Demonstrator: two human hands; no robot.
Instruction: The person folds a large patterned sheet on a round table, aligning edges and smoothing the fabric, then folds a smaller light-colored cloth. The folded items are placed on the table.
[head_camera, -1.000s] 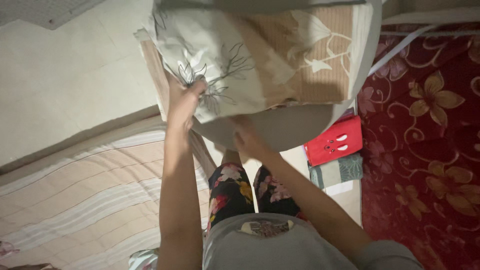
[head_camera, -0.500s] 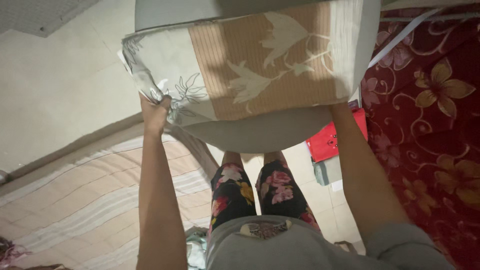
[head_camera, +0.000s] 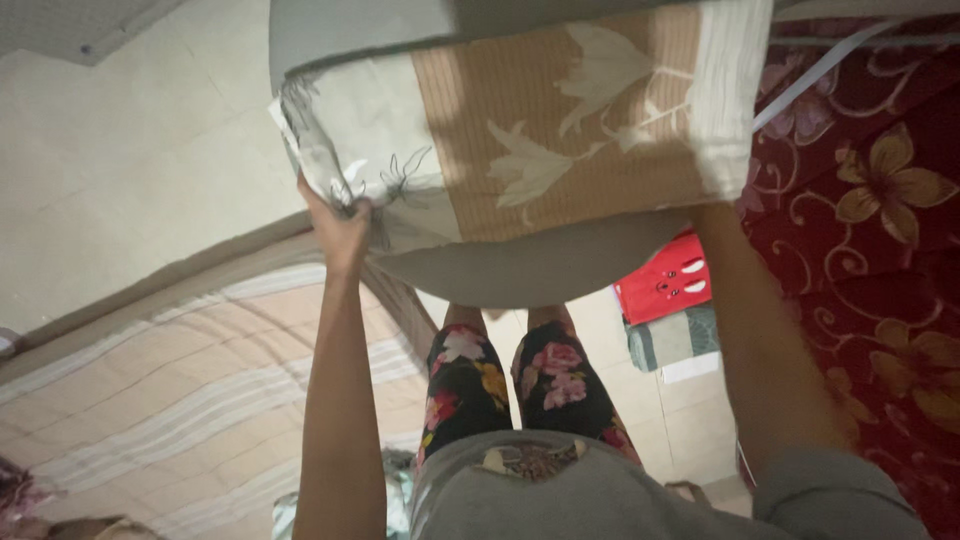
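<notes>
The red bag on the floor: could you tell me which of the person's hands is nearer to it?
Right. The right forearm runs beside the red bag, its hand hidden behind the pillow; the left hand grips the pillow's far corner.

Home bedroom: striped mattress (head_camera: 180, 390), floral red bedspread (head_camera: 880, 250), tiled floor (head_camera: 130, 140).

The raised pillow (head_camera: 540, 140) blocks the way ahead, a striped mattress (head_camera: 170, 390) fills the left, a red box (head_camera: 668, 288) stands right, leaving bare floor (head_camera: 150, 130) open upper-left.
</notes>
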